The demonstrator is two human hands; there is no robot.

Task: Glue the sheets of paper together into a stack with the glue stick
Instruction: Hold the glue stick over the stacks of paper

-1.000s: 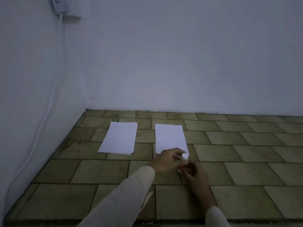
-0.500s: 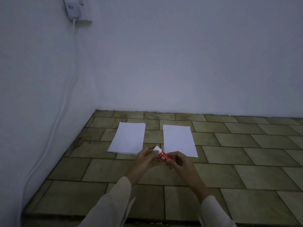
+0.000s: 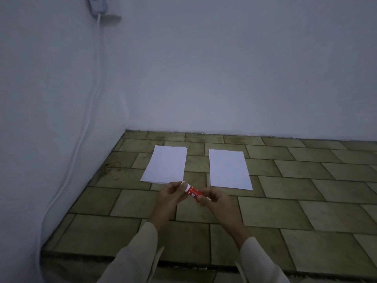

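Observation:
A red glue stick (image 3: 194, 193) with a white cap is held in the air between both hands, above the tiled floor. My left hand (image 3: 171, 197) pinches the white cap end. My right hand (image 3: 216, 203) grips the red body. Beyond the hands lie two lots of white paper: a small pile of sheets (image 3: 165, 164) on the left and another white sheet or thin pile (image 3: 228, 169) on the right, both flat on the floor and apart from each other.
The floor is of olive-brown tiles (image 3: 306, 201). White walls close it off behind and on the left. A white cable (image 3: 81, 127) runs down the left wall from a plug (image 3: 94, 5). A step edge (image 3: 183, 264) runs near me.
Both hands have lifted the glue stick from beside the right paper and brought it left and nearer to me; the red body now shows between them. The camera has tilted.

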